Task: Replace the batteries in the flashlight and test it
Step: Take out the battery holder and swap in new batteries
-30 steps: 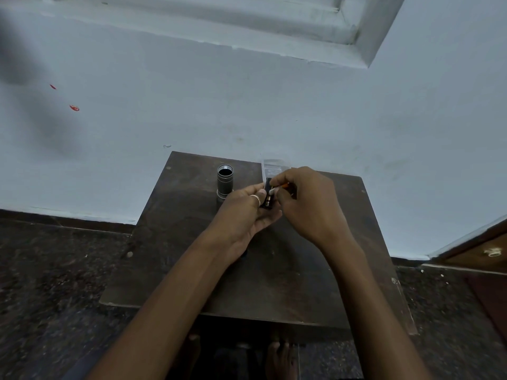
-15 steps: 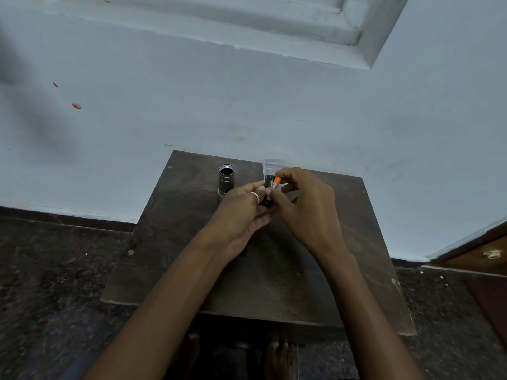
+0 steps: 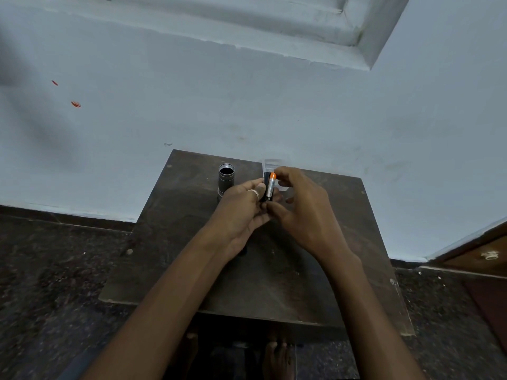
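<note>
Above the dark wooden table (image 3: pixel 274 270), left hand (image 3: pixel 241 212) and right hand (image 3: pixel 304 207) pinch a cylindrical battery (image 3: pixel 270 186) — orange-capped.

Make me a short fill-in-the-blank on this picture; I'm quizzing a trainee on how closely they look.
1. The battery held between both hands has one end coloured ____.
2. The flashlight body stands upright on the ____, open end up.
3. The ring is worn on the ____ hand.
4. The clear plastic packaging lies beyond the right hand, toward the ____.

Missing words: orange; table; left; wall
</note>
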`<state>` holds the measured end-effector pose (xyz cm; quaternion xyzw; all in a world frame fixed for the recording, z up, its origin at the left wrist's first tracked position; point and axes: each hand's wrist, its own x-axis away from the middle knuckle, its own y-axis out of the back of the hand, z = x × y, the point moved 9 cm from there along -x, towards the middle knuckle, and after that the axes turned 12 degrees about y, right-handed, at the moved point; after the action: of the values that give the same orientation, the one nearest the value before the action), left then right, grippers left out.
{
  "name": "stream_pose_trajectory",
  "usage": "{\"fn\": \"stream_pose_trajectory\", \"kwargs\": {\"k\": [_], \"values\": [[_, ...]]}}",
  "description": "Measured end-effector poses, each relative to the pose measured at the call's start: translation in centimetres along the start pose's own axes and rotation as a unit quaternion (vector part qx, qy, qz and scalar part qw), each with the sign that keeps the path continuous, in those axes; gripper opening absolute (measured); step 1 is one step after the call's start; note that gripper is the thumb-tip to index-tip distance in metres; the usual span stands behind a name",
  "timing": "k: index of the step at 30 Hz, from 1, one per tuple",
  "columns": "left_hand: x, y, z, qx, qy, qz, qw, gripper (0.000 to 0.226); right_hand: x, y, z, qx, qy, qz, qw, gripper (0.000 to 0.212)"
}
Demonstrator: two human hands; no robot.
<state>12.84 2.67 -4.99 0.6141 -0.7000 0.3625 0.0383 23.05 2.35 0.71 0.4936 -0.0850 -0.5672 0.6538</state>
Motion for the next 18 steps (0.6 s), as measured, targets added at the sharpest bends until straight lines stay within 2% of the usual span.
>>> {"fn": "stream_pose_trajectory", "kwargs": {"k": [3, 12, 15, 18], "values": [[-0.2, -0.2, 0.0, -0.023, -0.021, 0.003, 1.0, 0.015, -0.1, 0.1, 0.1, 0.0, 0.011, -0.005, 1.0, 0.054], [-0.5, 0.3, 0.3, -0.078, -0.04, -0.031, 0.996, 0.018, 0.0, 0.1, 0.7, 0.028, 0.068, -0.005, 0.997, 0.032], [-0.4, 0.2, 0.3, -0.076, -0.038, -0.023, 0.996, 0.015, 0.0, 0.1, 0.4, 0.017, 0.054, -0.008, 0.998, 0.035], [-0.3, 0.1, 0.2, -0.07, -0.038, -0.016, 0.997, 0.013, 0.0, 0.1, -0.7, -0.034, -0.011, 0.005, 0.999, 0.048]]}}
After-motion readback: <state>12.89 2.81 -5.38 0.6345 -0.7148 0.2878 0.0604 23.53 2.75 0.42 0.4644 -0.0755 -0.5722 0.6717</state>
